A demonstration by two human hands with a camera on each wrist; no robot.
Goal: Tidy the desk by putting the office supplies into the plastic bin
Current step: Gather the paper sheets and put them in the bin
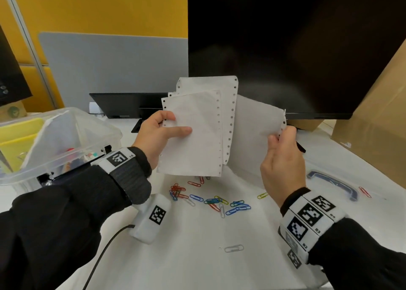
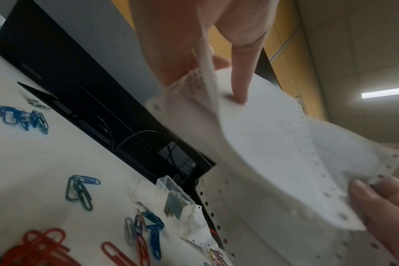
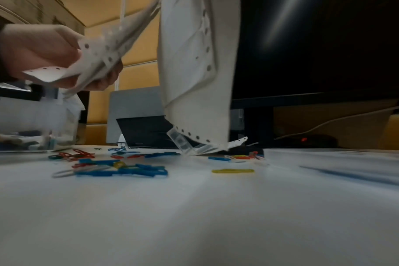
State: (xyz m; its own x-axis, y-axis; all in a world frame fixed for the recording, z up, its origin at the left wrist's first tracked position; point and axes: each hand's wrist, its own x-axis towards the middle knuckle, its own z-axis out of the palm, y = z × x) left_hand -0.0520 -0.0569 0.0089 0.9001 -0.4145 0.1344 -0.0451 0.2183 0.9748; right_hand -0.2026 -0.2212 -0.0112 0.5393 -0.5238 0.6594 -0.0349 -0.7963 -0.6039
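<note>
Several white sheets of hole-punched paper [image 1: 197, 131] hang above the desk, held by both hands. My left hand [image 1: 158, 133] grips the stack at its left edge, thumb across the front sheet. My right hand [image 1: 281, 144] pinches the right edge of a loose sheet [image 1: 254, 131]. In the left wrist view the paper [image 2: 273, 153] bends between my left hand's fingers [image 2: 239, 84] and my right hand's fingertips [image 2: 376, 198]. The clear plastic bin [image 1: 66, 155] stands at the left, holding yellow pads and small items. Coloured paper clips [image 1: 211, 199] lie scattered on the desk under the paper.
A black monitor [image 1: 296, 47] stands right behind the paper. The bin's clear lid with a blue handle [image 1: 334, 182] lies at the right, beside a cardboard box [image 1: 377, 124]. A small clear plastic case [image 3: 185, 144] sits under the sheets. A white device with a cable [image 1: 151, 219] lies below my left wrist.
</note>
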